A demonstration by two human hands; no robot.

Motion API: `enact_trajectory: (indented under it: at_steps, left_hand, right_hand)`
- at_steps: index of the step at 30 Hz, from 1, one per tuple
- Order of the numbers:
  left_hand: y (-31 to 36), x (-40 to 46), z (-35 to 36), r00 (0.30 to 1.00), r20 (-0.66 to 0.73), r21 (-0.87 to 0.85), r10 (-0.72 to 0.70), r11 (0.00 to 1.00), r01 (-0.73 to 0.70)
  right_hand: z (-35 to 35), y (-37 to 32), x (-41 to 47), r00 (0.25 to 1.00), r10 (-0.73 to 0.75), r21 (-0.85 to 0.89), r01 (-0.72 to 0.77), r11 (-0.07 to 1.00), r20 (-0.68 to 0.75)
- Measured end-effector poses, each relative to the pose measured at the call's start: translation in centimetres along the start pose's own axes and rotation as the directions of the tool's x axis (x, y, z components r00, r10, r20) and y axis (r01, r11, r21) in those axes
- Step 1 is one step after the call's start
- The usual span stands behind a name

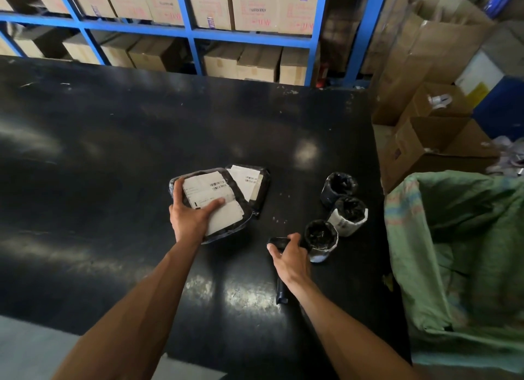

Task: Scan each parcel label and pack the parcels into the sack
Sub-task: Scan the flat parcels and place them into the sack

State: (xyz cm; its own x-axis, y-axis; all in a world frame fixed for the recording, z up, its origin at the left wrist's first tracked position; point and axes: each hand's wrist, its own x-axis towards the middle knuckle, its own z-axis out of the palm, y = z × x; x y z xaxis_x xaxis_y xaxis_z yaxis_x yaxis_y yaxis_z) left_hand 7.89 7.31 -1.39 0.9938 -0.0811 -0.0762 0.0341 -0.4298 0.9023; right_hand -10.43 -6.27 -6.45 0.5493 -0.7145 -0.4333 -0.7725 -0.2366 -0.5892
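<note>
**Left hand on a flat parcel, right hand on the scanner**

A person stands at a black desk with both bare forearms reaching forward. The left hand grips the near-left corner of a flat parcel wrapped in dark plastic: the thumb lies across its white label and the fingers curl round the left edge. The label faces up and shows barcodes near its top. A second flat parcel, also in dark plastic with a white label, lies just behind and to the right, partly under the first one.

The right hand is wrapped round a dark handheld scanner, whose head points up the desk and whose handle sticks out below the wrist, resting on the desk.

Just right of the scanner stand three small round parcels, upright with dark plastic gathered at their tops. The nearest one touches the right hand's fingers. The middle one has a white label round its side, and the far one sits just behind it.

A green woven sack hangs open at the right edge of the desk, its mouth facing up. What lies inside it cannot be made out.

Behind the desk, a blue metal rack holds rows of brown cartons. More open cardboard boxes are piled on the floor to the right, beyond the sack.
</note>
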Motion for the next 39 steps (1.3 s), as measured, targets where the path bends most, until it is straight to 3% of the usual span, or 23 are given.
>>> enact_trajectory:
  at_steps: [5, 8, 11, 14, 16, 19, 24, 26, 28, 31, 34, 39]
  left_hand:
    - [1.6, -1.5, 1.5, 0.999, 0.010, -0.073, 0.036, 0.997, -0.035]
    - [3.5, -2.6, 3.7, 0.997, 0.042, -0.099, 0.069, 0.993, -0.065]
    - [6.2, -4.7, 7.4, 0.989, 0.103, -0.154, 0.102, 0.984, -0.085]
    - [9.6, -8.1, 12.5, 0.960, 0.211, -0.223, 0.181, 0.966, -0.133]
    - [11.7, -10.9, 16.4, 0.918, 0.327, -0.261, 0.226, 0.955, -0.142]
    - [14.0, -15.7, 22.8, 0.826, 0.494, -0.316, 0.270, 0.941, -0.119]
    - [15.6, -23.9, 32.5, 0.694, 0.665, -0.265, 0.277, 0.956, -0.127]
    - [15.8, -26.6, 35.5, 0.662, 0.704, -0.139, 0.258, 0.964, -0.229]
    - [15.7, -28.1, 37.9, 0.680, 0.683, 0.088, 0.268, 0.893, -0.441]
    - [14.8, -28.1, 40.1, 0.731, 0.640, 0.290, 0.238, 0.806, -0.516]
    - [13.3, -27.4, 41.3, 0.757, 0.625, 0.328, 0.190, 0.816, -0.477]
    - [13.6, -26.8, 41.7, 0.727, 0.649, 0.267, 0.224, 0.828, -0.494]
  right_hand:
    - [-1.3, -0.6, 0.6, 0.995, -0.046, -0.176, 0.061, 0.982, 0.089]
    - [-5.8, -1.6, 0.9, 0.983, -0.069, -0.257, 0.112, 0.960, 0.170]
    - [-12.7, -1.1, 2.1, 0.991, -0.123, -0.059, 0.125, 0.990, 0.043]
    - [-20.7, 1.2, 3.6, 0.991, -0.084, 0.214, 0.105, 0.971, -0.107]
    - [-25.1, 3.6, 4.4, 0.994, -0.042, 0.371, 0.078, 0.925, -0.104]
    - [-29.7, 8.0, 5.8, 0.994, -0.046, 0.459, 0.089, 0.884, -0.103]
    - [-35.0, 18.2, 7.2, 0.975, -0.048, 0.489, 0.151, 0.859, -0.216]
    - [-36.1, 22.6, 8.0, 0.962, 0.020, 0.543, 0.136, 0.828, -0.271]
    - [-36.6, 26.1, 8.8, 0.951, 0.105, 0.559, 0.080, 0.825, -0.291]
    - [-36.3, 29.9, 10.0, 0.942, 0.176, 0.564, 0.016, 0.826, -0.284]
    - [-35.2, 32.0, 11.5, 0.948, 0.217, 0.575, -0.046, 0.817, -0.232]
    - [-33.1, 33.3, 15.2, 0.959, 0.240, 0.560, -0.117, 0.820, -0.151]
